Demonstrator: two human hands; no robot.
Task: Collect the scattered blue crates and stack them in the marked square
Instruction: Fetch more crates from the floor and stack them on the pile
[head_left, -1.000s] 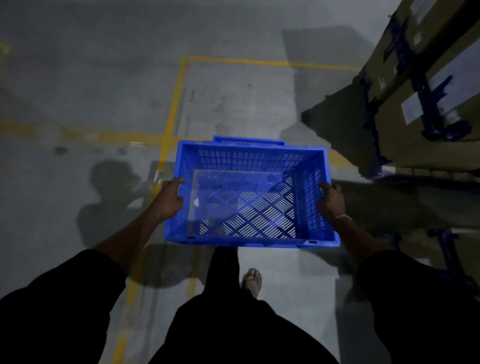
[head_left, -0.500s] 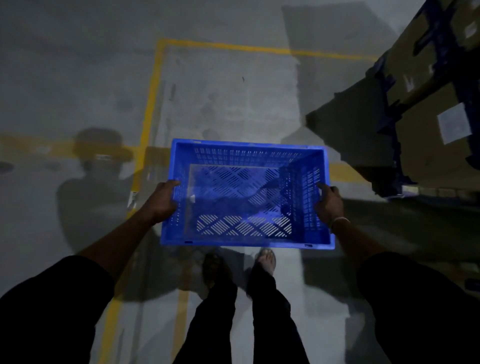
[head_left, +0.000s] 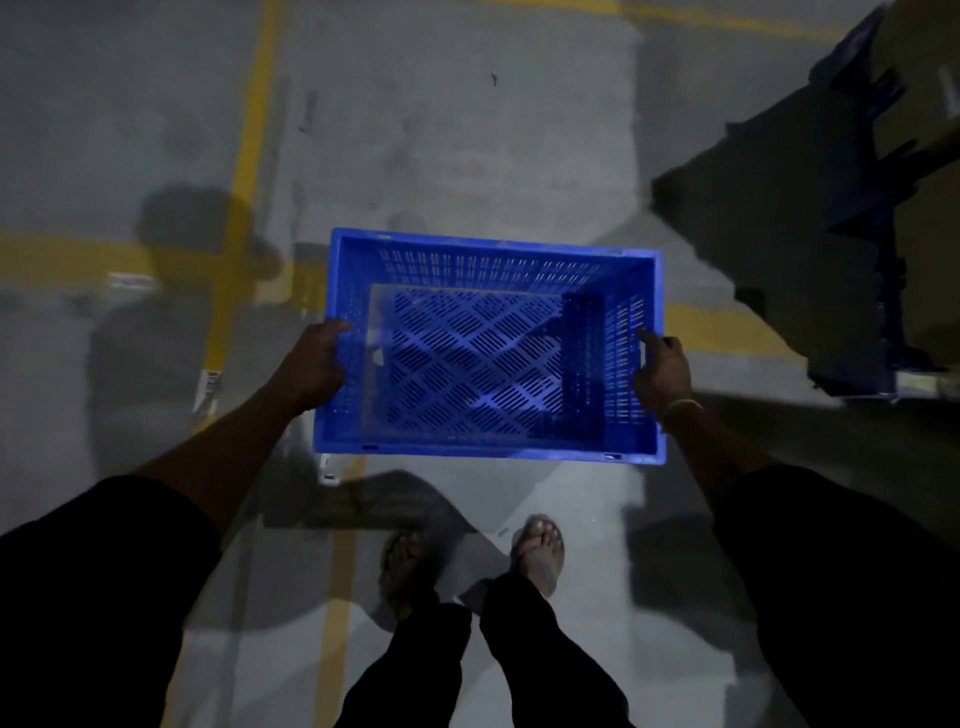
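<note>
An empty blue crate with slotted walls and floor hangs above the grey floor in front of me. My left hand grips its left rim, and my right hand grips its right rim, thumb on top. Yellow lines of the marked square run on the floor: one upward at the left, one across the far end, one crossing behind the crate. The crate sits over the near edge of that square.
Tall cardboard boxes on a dark blue pallet rack stand at the right, throwing a dark shadow on the floor. My two sandalled feet are below the crate. A small white label lies on the yellow line at the left.
I have walked forward with the crate in both hands. The yellow square has come nearer and its far line is now at the top edge. Both feet are now side by side.
</note>
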